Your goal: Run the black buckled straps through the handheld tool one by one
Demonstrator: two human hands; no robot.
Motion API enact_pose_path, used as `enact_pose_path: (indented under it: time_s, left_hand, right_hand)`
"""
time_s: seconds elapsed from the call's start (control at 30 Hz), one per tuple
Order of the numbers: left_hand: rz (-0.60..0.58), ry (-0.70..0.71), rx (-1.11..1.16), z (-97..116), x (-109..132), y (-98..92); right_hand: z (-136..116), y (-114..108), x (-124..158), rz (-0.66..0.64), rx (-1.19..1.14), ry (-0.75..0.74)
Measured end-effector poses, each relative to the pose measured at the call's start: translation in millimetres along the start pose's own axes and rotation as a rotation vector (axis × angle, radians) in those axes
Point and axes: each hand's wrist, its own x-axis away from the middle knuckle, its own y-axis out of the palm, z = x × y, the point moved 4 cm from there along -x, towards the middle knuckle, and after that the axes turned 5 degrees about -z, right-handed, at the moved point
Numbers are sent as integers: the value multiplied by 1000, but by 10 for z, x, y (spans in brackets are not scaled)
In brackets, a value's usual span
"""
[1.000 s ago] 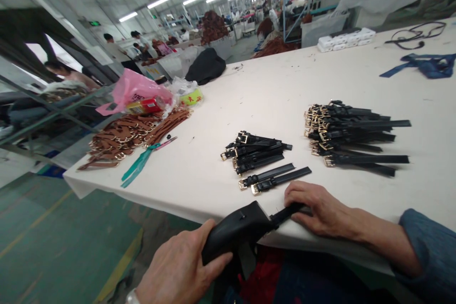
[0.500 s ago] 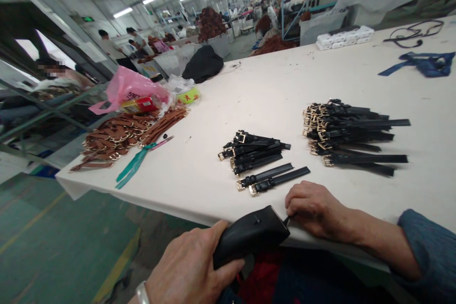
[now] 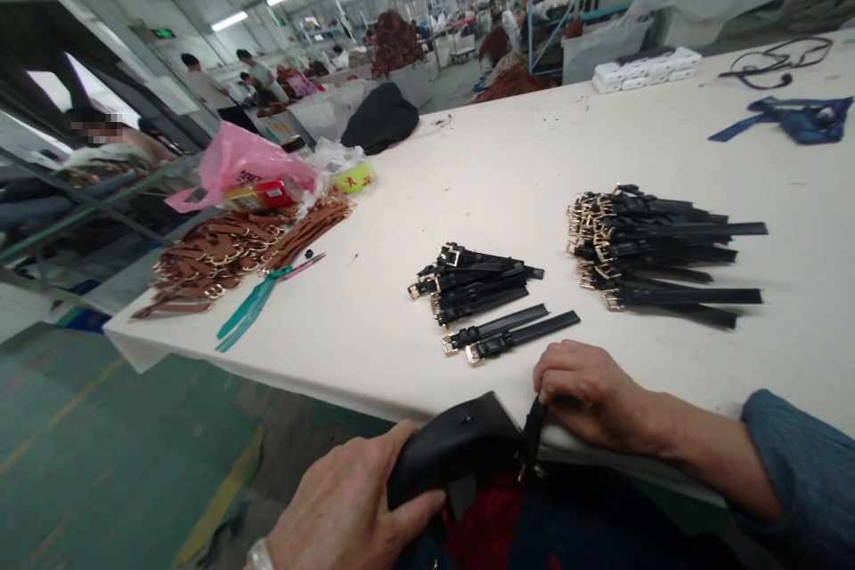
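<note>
My left hand (image 3: 347, 494) is wrapped round a black, curved, smooth piece (image 3: 460, 436) with a small mark or stud on its upper face; its exact kind I cannot tell. It is held just off the table's front edge. My right hand (image 3: 594, 387) pinches the upper end of a short black buckle strap (image 3: 533, 432), whose gold buckle hangs low beside the black piece's right end. Whether strap and piece touch is unclear. Beyond my hands, two similar straps (image 3: 525, 334) lie side by side, near a small pile of black buckle straps (image 3: 477, 280).
A larger pile of black straps (image 3: 668, 254) lies at right. Brown straps (image 3: 220, 254), scissors with teal cloth (image 3: 257, 307) and a pink bag (image 3: 247, 160) are at left. Farther back are a black cloth (image 3: 380, 120), white packs (image 3: 645, 71) and blue fabric (image 3: 802, 120).
The black piece in my left hand has shifted slightly left and down. The strap in my right hand now shows with its buckle, where only a sliver was visible before.
</note>
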Motion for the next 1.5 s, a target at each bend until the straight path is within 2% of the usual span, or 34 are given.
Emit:
enact_pose_path:
  time_s: [0.2,0.3,0.4,0.57,0.7,0.8,0.9,1.03,1.17,1.3,1.4,1.5]
  left_hand:
    - [-33,-78,-17,-30,50,26]
    - [6,-44,-18,3,27,45]
    - [35,-17,-12,47,13,64]
    - [57,-10,-22,188,13,76]
    - [61,-29,-66,299,-11,80]
    - [133,26,-97,333,-62,78]
    - [189,77,-101,268,-120,92]
    - [226,-18,-53,25,-129,73]
    - [180,-84,-4,-137,-48,65]
    - [133,-25,-9,-36,-28,157]
    - [181,-13,-9,89,-111,225]
    - [249,-37,-23,120,-201,253]
  right_hand:
    - [13,-10,-20,27,99,-28]
    - [14,13,-23,-5,161,-48]
    - [37,3,-26,-75,108,-45]
    - [44,-133,-45,-295,-114,-35]
    - [37,-230,-59,-367,-210,-35]
    - [67,-233,-65,-354,-231,-20]
    - [111,-205,-62,-335,-250,27]
    - [151,-168,-41,-340,-229,72]
    - [171,-156,-21,-342,-208,111]
    - [154,-161,-31,-337,-182,138]
    - [130,-160,-47,-346,-155,132]
    - [128,-157,-51,-351,-123,142]
